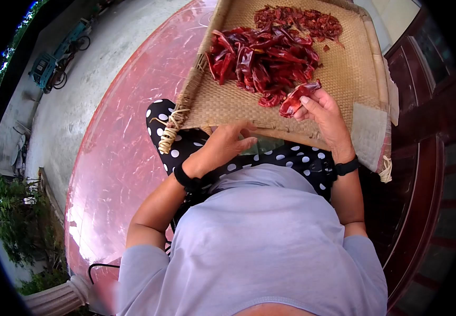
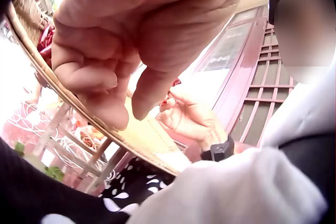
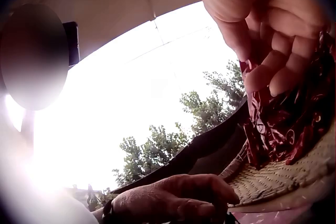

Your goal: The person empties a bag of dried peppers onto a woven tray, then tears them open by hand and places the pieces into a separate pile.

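My right hand (image 1: 322, 113) pinches a dried red chili pepper (image 1: 293, 102) between thumb and fingers, above the near part of a woven tray (image 1: 333, 71). Just beyond it lies a heap of whole dried chilies (image 1: 265, 55), glossy and dark red. At the tray's near rim is my left hand (image 1: 228, 145), its fingers loosely bent. In the left wrist view, the thumb and fingertips of the left hand (image 2: 126, 40) hang beside the rim with nothing between them. The right wrist view shows the right hand (image 3: 268, 29) over the chilies, its fingertips on dark red skin.
Smaller chili pieces (image 1: 301, 21) are spread at the tray's far end. The tray sits over a lap in polka-dot trousers (image 1: 159, 113). A patch of pale cloth (image 1: 369, 129) covers its near right corner. Left stands a reddish marbled surface (image 1: 117, 147); right, a dark red door (image 1: 423, 174).
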The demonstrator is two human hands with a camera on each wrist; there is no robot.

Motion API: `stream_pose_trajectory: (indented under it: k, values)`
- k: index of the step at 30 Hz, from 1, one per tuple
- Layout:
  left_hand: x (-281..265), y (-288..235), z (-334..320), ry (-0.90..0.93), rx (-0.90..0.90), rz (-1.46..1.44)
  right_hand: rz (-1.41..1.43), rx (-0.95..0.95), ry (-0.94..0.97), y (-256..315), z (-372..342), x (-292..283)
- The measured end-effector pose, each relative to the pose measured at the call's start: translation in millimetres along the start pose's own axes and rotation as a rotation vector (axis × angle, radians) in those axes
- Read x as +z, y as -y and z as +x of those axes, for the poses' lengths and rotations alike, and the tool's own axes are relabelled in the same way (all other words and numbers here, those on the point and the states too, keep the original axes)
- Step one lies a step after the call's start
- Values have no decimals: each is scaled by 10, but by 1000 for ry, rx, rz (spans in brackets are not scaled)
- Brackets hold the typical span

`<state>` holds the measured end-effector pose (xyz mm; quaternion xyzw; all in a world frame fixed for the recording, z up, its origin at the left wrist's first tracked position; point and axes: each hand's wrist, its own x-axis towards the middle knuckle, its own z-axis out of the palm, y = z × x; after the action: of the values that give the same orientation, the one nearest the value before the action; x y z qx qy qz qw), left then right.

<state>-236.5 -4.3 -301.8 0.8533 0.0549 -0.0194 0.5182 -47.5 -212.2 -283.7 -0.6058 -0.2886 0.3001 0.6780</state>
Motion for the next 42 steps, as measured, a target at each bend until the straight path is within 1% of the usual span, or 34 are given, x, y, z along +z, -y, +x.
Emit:
stream_pose_trajectory:
  k: [2,4,6,7,8,9,11,13,14,15,17,18,19,21,22,23,25,27,29,30,31,33,34,36,37,39,40,41,42]
  values:
    - [59,-131,48,-86,4,-217,107,37,61,-22,-55,140]
    - [46,-277,106,-56,33,-326,227,69,123,-77,-77,227]
    - [52,-310,143,-23,71,-438,220,119,161,-74,-125,309]
    - [63,-236,152,-22,68,-351,216,145,178,-66,-144,334]
    - [69,-134,156,-22,65,-263,136,183,196,-80,-151,320]
    - [66,-55,147,-21,62,-176,108,177,171,-76,-163,327]
    - [3,-123,21,20,45,-72,53,169,119,-76,-185,351]
    - [-54,-109,-77,44,57,68,-192,97,67,-254,-103,223]
    - [-53,42,-79,50,15,216,-318,75,39,-307,-69,191]
    - [-36,91,-89,19,14,316,-443,51,11,-355,-35,171]
    - [18,167,-134,-51,15,519,-830,-229,-20,-382,39,208]
    - [87,361,-118,-148,147,602,-1021,-378,-38,-369,83,252]
    - [109,409,-110,-158,173,672,-1040,-380,-76,-305,81,357]
    - [135,426,-122,-161,170,706,-1178,-423,-102,-306,145,433]
    - [171,489,-112,-162,160,738,-1203,-327,-67,-283,177,456]
    - [190,490,-114,-164,145,769,-1251,-309,-63,-309,216,457]
    - [189,467,-127,-105,122,681,-1271,-319,-45,-393,280,421]
    - [154,350,-128,-92,161,606,-1304,-360,-55,-411,319,420]
    - [162,307,-40,-52,170,474,-1286,-375,-57,-448,347,381]
    - [118,248,-38,-13,157,377,-1230,-402,-59,-423,332,385]
    - [116,266,9,-41,206,305,-1175,-427,-60,-386,314,397]
    - [50,80,39,-119,183,127,-1002,-350,-60,-300,264,475]
    - [43,19,81,-181,139,12,-979,-424,-71,-230,222,531]
    - [58,-76,176,-295,49,-225,-859,-311,-32,-124,145,626]
    - [69,-80,223,-301,75,-293,-799,-254,-13,-89,104,670]
    - [85,-12,348,-311,130,-429,-650,-265,64,-102,40,722]
    - [86,1,393,-315,176,-342,-596,-167,99,-76,11,729]
    - [100,22,404,-309,185,-369,-540,-68,133,-53,-17,731]
    - [115,47,405,-301,193,-395,-483,-86,138,-109,-30,703]
